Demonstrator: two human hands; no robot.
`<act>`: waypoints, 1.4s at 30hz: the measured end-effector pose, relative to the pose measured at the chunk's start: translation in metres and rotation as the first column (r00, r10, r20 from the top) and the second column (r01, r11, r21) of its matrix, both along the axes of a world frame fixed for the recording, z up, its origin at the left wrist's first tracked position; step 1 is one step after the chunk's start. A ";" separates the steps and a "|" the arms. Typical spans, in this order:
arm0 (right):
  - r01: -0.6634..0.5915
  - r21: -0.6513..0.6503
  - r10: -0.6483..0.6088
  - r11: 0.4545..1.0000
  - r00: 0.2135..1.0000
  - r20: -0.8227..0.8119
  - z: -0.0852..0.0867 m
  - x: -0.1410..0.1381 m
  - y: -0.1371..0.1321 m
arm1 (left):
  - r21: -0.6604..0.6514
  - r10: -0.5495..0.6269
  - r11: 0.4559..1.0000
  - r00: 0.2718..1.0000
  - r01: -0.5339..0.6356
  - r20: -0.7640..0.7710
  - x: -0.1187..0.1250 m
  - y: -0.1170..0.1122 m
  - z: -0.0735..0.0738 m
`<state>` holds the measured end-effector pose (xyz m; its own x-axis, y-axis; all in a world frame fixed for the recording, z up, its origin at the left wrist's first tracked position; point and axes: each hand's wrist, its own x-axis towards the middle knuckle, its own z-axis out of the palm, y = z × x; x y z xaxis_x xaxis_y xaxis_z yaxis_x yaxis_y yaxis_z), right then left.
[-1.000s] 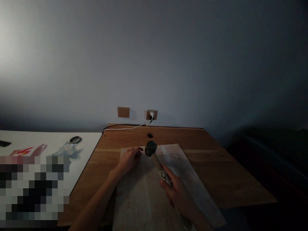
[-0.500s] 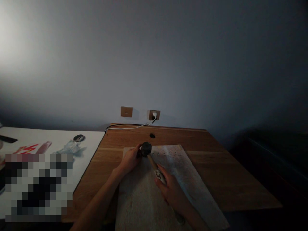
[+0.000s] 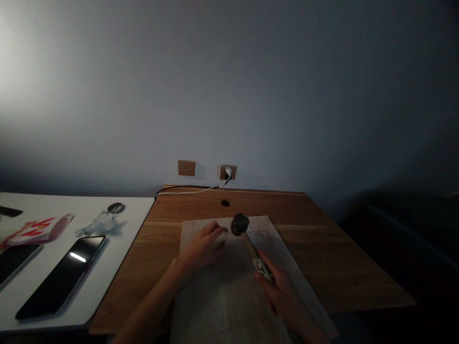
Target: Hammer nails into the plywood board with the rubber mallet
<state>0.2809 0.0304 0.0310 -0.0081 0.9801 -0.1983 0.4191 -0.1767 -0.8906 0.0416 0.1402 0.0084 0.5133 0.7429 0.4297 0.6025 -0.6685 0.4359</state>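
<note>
My right hand (image 3: 281, 291) is wrapped around the handle of a mallet (image 3: 240, 224) with a dark, rounded head and a wooden shaft. The mallet's head hovers over the far part of a pale, worn wooden board (image 3: 222, 306). Just left of that head, my left hand (image 3: 204, 246) is over the board's far end, its fingers bent and pinched together. Whatever lies between those fingertips is hidden or too small to make out. Small marks or bits dot the board near its far right corner.
Under the board is a brown wooden table (image 3: 344, 267) with a round cable hole (image 3: 225, 203). A white table (image 3: 136, 215) on the left bears a phone (image 3: 60, 282), a crumpled plastic bag (image 3: 102, 223) and a red-and-white packet (image 3: 46, 228). Cables run to a wall socket (image 3: 228, 172).
The mallet and my right hand have moved right, away from my left fingers. My left hand has shifted slightly right and its fingers now curl over the board.
</note>
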 end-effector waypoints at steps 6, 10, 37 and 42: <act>0.037 -0.064 -0.032 0.997 0.996 0.083 -0.005 0.031 -0.019 | 0.269 -0.252 0.886 0.879 0.377 -0.405 0.057 -0.035 0.015; 0.063 -0.074 -0.056 0.995 0.994 0.092 -0.015 0.039 -0.024 | 0.314 -0.243 0.841 0.826 0.441 -0.508 0.072 -0.043 0.009; -0.067 -0.055 0.065 0.996 0.997 -0.039 -0.006 -0.005 -0.013 | -0.303 0.269 0.935 0.925 -0.184 0.268 -0.048 0.018 -0.014; -0.091 -0.059 0.088 0.994 0.995 -0.052 -0.008 -0.011 -0.011 | -0.298 0.269 0.935 0.931 -0.191 0.245 -0.050 0.018 -0.015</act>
<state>0.2704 0.0191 0.0234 -0.1062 0.9611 -0.2550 0.3913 -0.1954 -0.8993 -0.0085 0.1583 -0.0070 0.2031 0.9318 0.3007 0.5542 -0.3626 0.7493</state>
